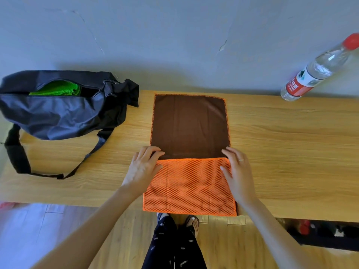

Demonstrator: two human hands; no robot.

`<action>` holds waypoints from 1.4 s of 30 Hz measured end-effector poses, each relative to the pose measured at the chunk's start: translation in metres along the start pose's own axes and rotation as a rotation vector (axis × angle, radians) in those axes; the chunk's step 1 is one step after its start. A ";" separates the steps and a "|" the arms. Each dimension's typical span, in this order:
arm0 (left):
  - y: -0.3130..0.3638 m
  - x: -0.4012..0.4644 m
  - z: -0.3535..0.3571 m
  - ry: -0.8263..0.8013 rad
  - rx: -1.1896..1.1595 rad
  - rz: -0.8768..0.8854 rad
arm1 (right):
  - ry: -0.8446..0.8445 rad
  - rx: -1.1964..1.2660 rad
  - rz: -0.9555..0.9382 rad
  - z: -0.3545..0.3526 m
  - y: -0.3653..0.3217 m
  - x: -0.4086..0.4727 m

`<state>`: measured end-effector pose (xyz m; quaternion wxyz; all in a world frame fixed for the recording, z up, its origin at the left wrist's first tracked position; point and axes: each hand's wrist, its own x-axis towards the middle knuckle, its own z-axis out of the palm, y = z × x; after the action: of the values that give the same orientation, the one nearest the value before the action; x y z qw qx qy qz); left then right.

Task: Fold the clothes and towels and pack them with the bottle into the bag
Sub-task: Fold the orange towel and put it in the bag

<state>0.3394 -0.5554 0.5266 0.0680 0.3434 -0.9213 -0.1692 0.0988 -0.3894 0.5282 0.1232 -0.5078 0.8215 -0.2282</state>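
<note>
Orange mesh faces up on the near part of the towel (189, 186), which lies flat at the middle of the wooden table (281, 152); its near flap is turned over onto the brown side, and the brown part stretches away toward the wall (174, 35). The towel's near edge hangs a little past the table's front edge.

The left hand (143, 167) sits on the flap's left corner, fingers lying forward over the fold edge onto the brown cloth, thumb along the orange mesh. The right hand (238, 171) sits on the right corner the same way, a ring on one finger. Whether either hand pinches the cloth or only presses it flat, I cannot tell.

The bag (58, 113), dark and soft, lies at the table's far left, well apart from the towel, its zip open with a green cloth (58, 89) showing inside. Its strap (19, 152) loops toward the table's front. The bottle (318, 68), clear with a red cap, stands at the far right by the wall. Nothing lies between the towel and the bag.
</note>
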 end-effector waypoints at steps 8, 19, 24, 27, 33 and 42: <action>-0.017 0.007 -0.007 -0.069 -0.142 0.027 | -0.072 0.011 -0.017 -0.011 0.013 0.014; -0.018 0.006 -0.032 -0.143 -0.213 0.061 | -0.026 0.025 -0.094 -0.023 0.003 0.009; -0.011 0.003 -0.066 -0.234 -0.300 0.010 | -0.005 0.121 -0.078 -0.050 -0.011 0.006; -0.008 0.014 -0.091 -0.195 -0.365 0.010 | 0.029 0.215 -0.101 -0.073 -0.025 0.019; -0.019 0.075 -0.116 -0.065 -0.417 0.031 | 0.088 0.296 -0.129 -0.098 -0.043 0.081; -0.048 0.158 -0.066 -0.075 -0.402 -0.110 | -0.024 0.197 0.048 -0.047 -0.012 0.167</action>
<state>0.2652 -0.7108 0.5728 0.0914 0.3661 -0.8507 -0.3660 0.0121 -0.5307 0.5799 0.1880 -0.4760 0.8056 -0.2986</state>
